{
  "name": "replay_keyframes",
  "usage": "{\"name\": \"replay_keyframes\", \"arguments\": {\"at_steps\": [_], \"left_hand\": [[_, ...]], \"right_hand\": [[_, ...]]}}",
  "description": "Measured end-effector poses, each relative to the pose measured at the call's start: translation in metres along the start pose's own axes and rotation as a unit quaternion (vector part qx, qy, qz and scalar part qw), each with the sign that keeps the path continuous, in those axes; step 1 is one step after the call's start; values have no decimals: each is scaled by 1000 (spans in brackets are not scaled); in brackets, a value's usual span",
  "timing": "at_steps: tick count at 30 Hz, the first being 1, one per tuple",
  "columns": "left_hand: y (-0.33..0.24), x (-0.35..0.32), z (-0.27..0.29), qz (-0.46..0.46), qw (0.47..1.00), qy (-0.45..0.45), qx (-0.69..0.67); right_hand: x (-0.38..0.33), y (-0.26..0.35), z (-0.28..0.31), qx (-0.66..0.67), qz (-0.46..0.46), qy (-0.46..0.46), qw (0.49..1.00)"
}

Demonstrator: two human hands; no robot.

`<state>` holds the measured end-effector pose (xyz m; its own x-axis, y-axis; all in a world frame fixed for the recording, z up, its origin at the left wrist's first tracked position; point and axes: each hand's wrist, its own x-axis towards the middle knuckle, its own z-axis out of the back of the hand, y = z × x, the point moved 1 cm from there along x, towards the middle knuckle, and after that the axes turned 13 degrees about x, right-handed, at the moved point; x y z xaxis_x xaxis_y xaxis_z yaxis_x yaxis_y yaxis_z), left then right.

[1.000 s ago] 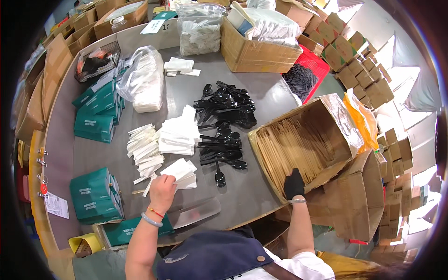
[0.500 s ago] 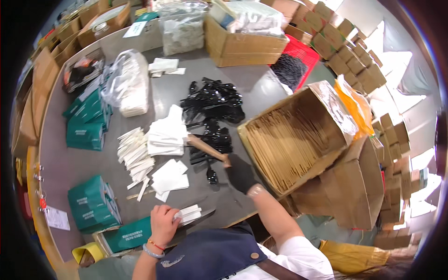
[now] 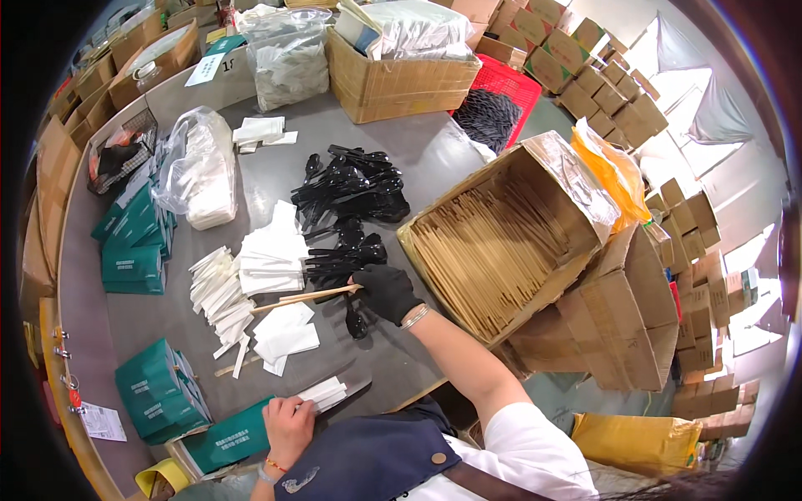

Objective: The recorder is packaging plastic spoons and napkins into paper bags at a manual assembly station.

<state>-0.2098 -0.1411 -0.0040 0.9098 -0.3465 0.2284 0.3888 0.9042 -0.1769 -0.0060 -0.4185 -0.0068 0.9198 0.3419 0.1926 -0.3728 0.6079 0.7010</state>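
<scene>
"Across the middle of the grey table (image 3: pixel 393 357), what do you have?"

"Pale wooden sticks (image 3: pixel 322 294), held up slantwise. From my end I see their free tips pointing left, above the loose white packets (image 3: pixel 286 338)."

"Grip?"

"Right hand (image 3: pixel 386 294), black glove. Thumb and fingers pinched closed on the sticks' near end, no gap that I can make out. Black spoons (image 3: pixel 351 179) heaped beyond it; one lone spoon (image 3: pixel 357 322) lies just below the held sticks."

"Left hand?"

"Bare left hand (image 3: pixel 288 427), low and near the apron (image 3: pixel 368 451). Fingers curled over the end of a dark green sleeve (image 3: pixel 225 438), white strips (image 3: pixel 324 393) jutting out to its right. My view is from above and the palm is hidden, so I cannot tell how firmly it grips, or whether it has hold of sleeve, strips or both."

"Further out?"

"On my right, an open carton (image 3: pixel 558 279) tilted toward the table, more such sticks lined up inside. On my left, a stack of green packs (image 3: pixel 159 388) standing on the tabletop. Toward the far side, a clear bag (image 3: pixel 205 179) of white pieces, and a brown box (image 3: pixel 401 88) near the back edge, plastic bundled in its top."
</scene>
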Motion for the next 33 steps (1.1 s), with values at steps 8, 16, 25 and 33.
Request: {"name": "replay_keyframes", "arguments": {"at_steps": [8,16,25,33], "left_hand": [[-12,-24,20,11,994,83,73],[-6,-38,23,40,995,72,54],[-2,-32,26,45,994,85,58],[20,-34,40,130,989,64,-28]], "right_hand": [[-45,104,-19,22,-19,309,951],[-78,99,-39,149,-83,161,972],[-132,49,-52,213,-119,-69,967],[-105,67,-11,-13,51,204,978]]}}
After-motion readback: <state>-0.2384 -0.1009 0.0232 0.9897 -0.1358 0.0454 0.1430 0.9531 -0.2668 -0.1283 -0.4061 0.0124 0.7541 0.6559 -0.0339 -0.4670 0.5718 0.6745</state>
